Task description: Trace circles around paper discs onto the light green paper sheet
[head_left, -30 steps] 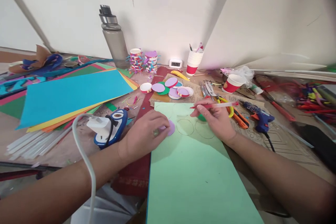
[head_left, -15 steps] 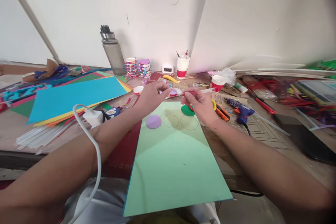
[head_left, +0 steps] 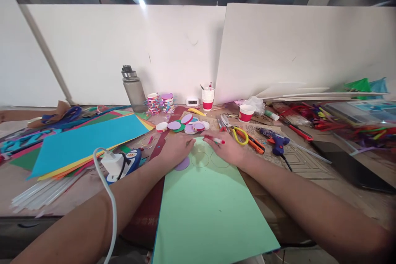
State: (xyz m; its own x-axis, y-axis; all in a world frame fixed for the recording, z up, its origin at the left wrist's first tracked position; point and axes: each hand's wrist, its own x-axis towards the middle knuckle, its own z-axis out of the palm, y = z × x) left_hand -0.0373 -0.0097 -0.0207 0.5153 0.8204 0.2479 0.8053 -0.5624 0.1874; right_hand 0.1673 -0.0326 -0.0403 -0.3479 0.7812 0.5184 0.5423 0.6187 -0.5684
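Observation:
A pale green sheet (head_left: pixel 213 206) lies in front of me, with two drawn circles (head_left: pixel 200 159) near its far end. My left hand (head_left: pixel 173 148) rests at its far left corner, fingers stretched and thumb apart; some fingertips are hard to see. A purple paper disc (head_left: pixel 182 164) lies partly under that hand. At the far right corner, my right hand (head_left: pixel 227 148) is closed around a red-ended pen (head_left: pixel 219 140), low over the sheet. Just beyond both hands sits a pile of purple-topped round pieces (head_left: pixel 191 126), with a short cup base (head_left: pixel 161 127) to its left.
Yellow-handled scissors (head_left: pixel 240 136), an orange cutter (head_left: pixel 256 145) and a blue glue gun (head_left: pixel 279 142) lie right. Coloured sheets (head_left: pixel 93 136) and glue sticks (head_left: pixel 46 193) lie left. A white cable (head_left: pixel 113 210) crosses my left forearm. A bottle (head_left: pixel 133 90) and stacked cups (head_left: pixel 208 99) stand behind.
My view has tilted up. Both hands have come down from above the sheet to its far corners, the left now partly covering the purple disc. The pen stays in my right hand.

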